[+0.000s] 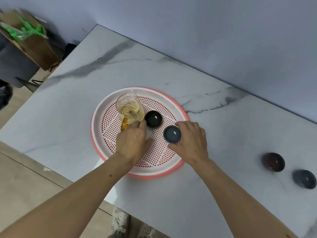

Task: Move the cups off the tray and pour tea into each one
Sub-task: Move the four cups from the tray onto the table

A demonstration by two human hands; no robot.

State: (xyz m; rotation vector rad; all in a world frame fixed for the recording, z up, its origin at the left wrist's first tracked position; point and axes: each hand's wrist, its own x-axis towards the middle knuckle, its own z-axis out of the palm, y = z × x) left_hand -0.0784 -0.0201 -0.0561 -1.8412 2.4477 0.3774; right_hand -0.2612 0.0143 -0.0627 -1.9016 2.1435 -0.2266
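So the round pink-and-white tray (96,121) sits on the marble table (223,117), and two cups are on its perforated insert. The right hand (192,141) is wrapped around the blue-grey cup (172,134) near the tray's right side, gripping it from the side. The left hand (133,141) reaches toward the dark cup (153,119), fingertips right at its rim, fingers loosely open, not clearly holding anything. Just left of that sits the glass pitcher (129,107), upright, with yellowish tea in the bottom, amber handle pointing toward the person, spout away. Two more cups are off the tray at far right: a reddish-brown cup (273,161) and a grey-blue cup (304,179), both look empty.
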